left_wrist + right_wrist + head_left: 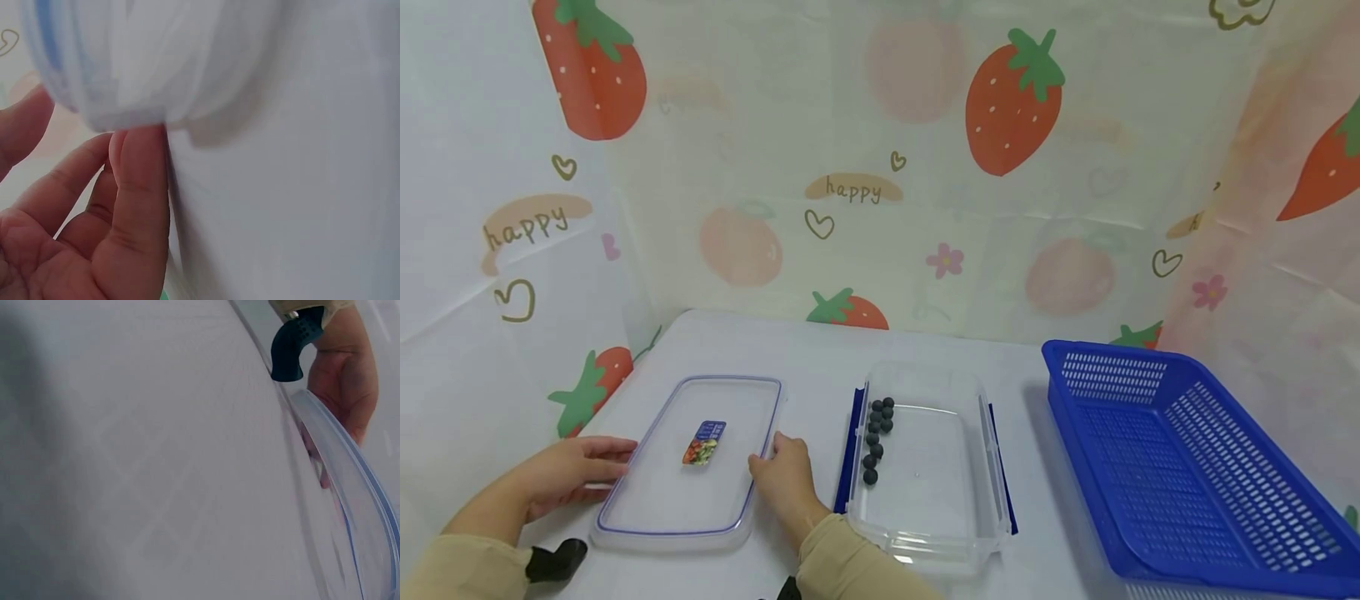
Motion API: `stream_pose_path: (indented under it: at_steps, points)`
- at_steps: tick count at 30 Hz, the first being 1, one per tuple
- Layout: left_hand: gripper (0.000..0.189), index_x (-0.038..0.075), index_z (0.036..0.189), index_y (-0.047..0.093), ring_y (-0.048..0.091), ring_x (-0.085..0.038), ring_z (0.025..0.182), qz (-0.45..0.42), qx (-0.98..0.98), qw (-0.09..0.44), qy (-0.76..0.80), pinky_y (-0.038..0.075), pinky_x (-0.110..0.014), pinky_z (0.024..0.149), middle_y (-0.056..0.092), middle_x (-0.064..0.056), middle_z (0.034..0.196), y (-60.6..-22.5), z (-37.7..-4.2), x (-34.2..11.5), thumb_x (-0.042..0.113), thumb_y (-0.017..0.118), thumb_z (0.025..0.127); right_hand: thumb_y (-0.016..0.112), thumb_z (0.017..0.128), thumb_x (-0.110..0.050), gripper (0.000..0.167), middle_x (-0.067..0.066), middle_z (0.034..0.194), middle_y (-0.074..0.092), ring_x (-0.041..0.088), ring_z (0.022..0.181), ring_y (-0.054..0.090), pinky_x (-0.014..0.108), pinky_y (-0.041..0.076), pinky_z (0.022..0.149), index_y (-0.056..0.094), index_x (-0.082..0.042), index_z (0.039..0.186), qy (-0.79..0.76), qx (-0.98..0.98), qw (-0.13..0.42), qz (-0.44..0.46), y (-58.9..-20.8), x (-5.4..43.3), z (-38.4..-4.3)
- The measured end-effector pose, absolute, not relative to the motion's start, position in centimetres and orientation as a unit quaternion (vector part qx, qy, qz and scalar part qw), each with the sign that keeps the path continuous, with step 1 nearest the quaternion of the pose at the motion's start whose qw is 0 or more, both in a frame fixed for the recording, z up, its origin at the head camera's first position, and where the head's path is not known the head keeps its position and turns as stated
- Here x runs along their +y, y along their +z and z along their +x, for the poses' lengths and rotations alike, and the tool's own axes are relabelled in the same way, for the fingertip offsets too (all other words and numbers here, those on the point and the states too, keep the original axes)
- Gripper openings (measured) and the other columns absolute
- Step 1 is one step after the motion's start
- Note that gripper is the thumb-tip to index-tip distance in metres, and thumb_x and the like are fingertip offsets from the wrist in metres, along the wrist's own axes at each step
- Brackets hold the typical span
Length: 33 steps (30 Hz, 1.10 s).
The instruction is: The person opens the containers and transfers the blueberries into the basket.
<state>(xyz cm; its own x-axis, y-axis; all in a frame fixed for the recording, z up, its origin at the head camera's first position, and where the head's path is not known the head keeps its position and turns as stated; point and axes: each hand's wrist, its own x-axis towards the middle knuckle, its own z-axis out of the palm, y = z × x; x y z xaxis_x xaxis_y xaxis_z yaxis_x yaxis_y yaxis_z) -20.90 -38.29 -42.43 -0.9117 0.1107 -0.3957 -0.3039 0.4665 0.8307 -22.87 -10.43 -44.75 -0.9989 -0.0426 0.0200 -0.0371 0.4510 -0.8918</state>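
Observation:
A clear rectangular plastic lid (647, 492) with a blue seal line and a small printed sticker (703, 442) lies at the left. My left hand (576, 471) holds its left edge. In the left wrist view, the fingertips (144, 140) meet the rim from below. My right hand (786, 479) grips the right edge, thumb side toward the rim and fingers curled. To the right, a clear container (925, 492) with blue side flaps stands uncovered. Several small dark balls (872, 439) sit along its left side. In the right wrist view, the lid (359, 506) appears edge-on, close over the white tabletop.
A blue perforated basket (1150, 475) stands at the right of the white table (808, 367). A cloth backdrop (865, 108) printed with strawberries hangs behind and at the sides. A black wrist mount (556, 560) sits at the left sleeve.

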Motion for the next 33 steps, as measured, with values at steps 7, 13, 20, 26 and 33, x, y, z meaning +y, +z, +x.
stream_pose_path:
  at_steps: [7, 13, 20, 26, 33]
  points:
    - [0.067, -0.011, 0.135, 0.03, 0.053, -0.022, 0.108, -0.065, 0.825, 0.205, 0.523, 0.05, -0.04, 0.085, 0.032, -0.031, 0.137, -42.3, -20.7, -38.4, 0.02, 0.063, 0.086, 0.07, 0.074, -0.011, 0.049, 0.019, 0.102, 0.057, 0.027, 0.099, 0.055, 0.039, 0.046, 0.09, 0.056, 0.008, 0.117, -0.526, 0.85, 0.001, -0.029, -44.6, -10.2, -22.5]
    - [0.071, -0.01, 0.137, 0.026, 0.053, -0.022, 0.108, -0.065, 0.818, 0.205, 0.533, 0.05, -0.041, 0.086, 0.035, -0.03, 0.136, -42.3, -20.6, -38.7, 0.021, 0.064, 0.085, 0.073, 0.072, -0.01, 0.055, 0.012, 0.098, 0.056, 0.02, 0.088, 0.056, 0.033, 0.051, 0.08, 0.053, 0.007, 0.121, -0.548, 0.836, 0.009, -0.017, -44.5, -9.9, -22.3]
    - [0.073, -0.008, 0.138, 0.023, 0.051, -0.021, 0.109, -0.041, 0.822, 0.199, 0.532, 0.05, -0.04, 0.086, 0.035, -0.03, 0.135, -42.0, -20.6, -39.1, 0.02, 0.064, 0.085, 0.075, 0.072, -0.011, 0.06, 0.006, 0.102, 0.056, 0.015, 0.088, 0.054, 0.03, 0.05, 0.078, 0.05, 0.001, 0.126, -0.586, 0.81, -0.004, -0.002, -44.7, -10.0, -22.5]
    - [0.071, -0.008, 0.139, 0.021, 0.053, -0.026, 0.11, -0.028, 0.825, 0.178, 0.536, 0.05, -0.04, 0.086, 0.03, -0.032, 0.137, -41.3, -20.5, -38.9, 0.023, 0.06, 0.088, 0.074, 0.074, -0.011, 0.06, 0.001, 0.101, 0.055, 0.013, 0.089, 0.054, 0.026, 0.05, 0.073, 0.048, -0.005, 0.128, -0.622, 0.783, -0.005, -0.002, -44.2, -10.1, -22.1]
    - [0.07, -0.008, 0.139, 0.02, 0.055, -0.018, 0.106, -0.018, 0.829, 0.141, 0.541, 0.05, -0.038, 0.085, 0.03, -0.031, 0.138, -39.5, -20.3, -37.9, 0.025, 0.058, 0.09, 0.071, 0.078, -0.013, 0.051, -0.002, 0.103, 0.054, 0.013, 0.089, 0.054, 0.028, 0.052, 0.071, 0.05, -0.02, 0.124, -0.682, 0.731, 0.025, -0.013, -42.3, -10.2, -20.6]
